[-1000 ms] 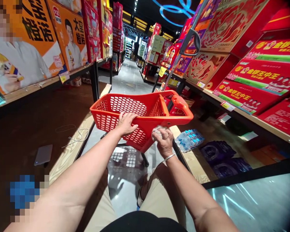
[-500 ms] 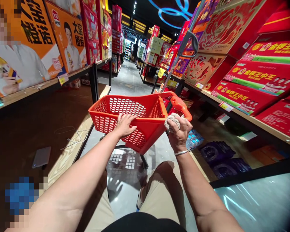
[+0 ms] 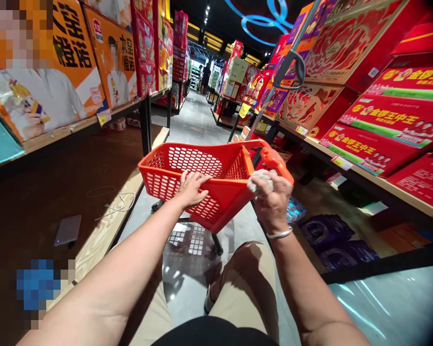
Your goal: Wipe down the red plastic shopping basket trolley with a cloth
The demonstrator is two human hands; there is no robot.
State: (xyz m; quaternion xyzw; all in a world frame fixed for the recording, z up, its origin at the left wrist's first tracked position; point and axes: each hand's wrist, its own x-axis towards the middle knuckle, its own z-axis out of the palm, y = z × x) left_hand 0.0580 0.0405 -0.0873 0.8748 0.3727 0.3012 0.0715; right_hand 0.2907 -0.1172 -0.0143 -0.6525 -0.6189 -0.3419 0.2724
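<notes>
A red plastic shopping cart (image 3: 223, 211) with perforated sides stands crosswise in front of me. My left hand (image 3: 192, 189) holds the near rim, its fingers laid over the edge and its thumb against the outer wall. Bunched in my right hand (image 3: 277, 199) is a pale rag (image 3: 260, 182), pressed to the rim's corner beside the red cart handle (image 3: 276, 161). A light-coloured band circles my right wrist. The palm side of both hands is hidden.
Shelves with orange drink cartons (image 3: 111, 67) line the left, stacked red boxes (image 3: 386, 115) the right. A grey handle on a pole (image 3: 290, 69) rises at the right shelf. A phone-like device (image 3: 68, 229) and a white cable (image 3: 119, 204) lie low left. The aisle floor (image 3: 195, 113) runs ahead.
My right hand has shifted slightly right with the rag at the rim's corner, its wrist turning. The left hand keeps its place on the rim. The whole view has slid a little.
</notes>
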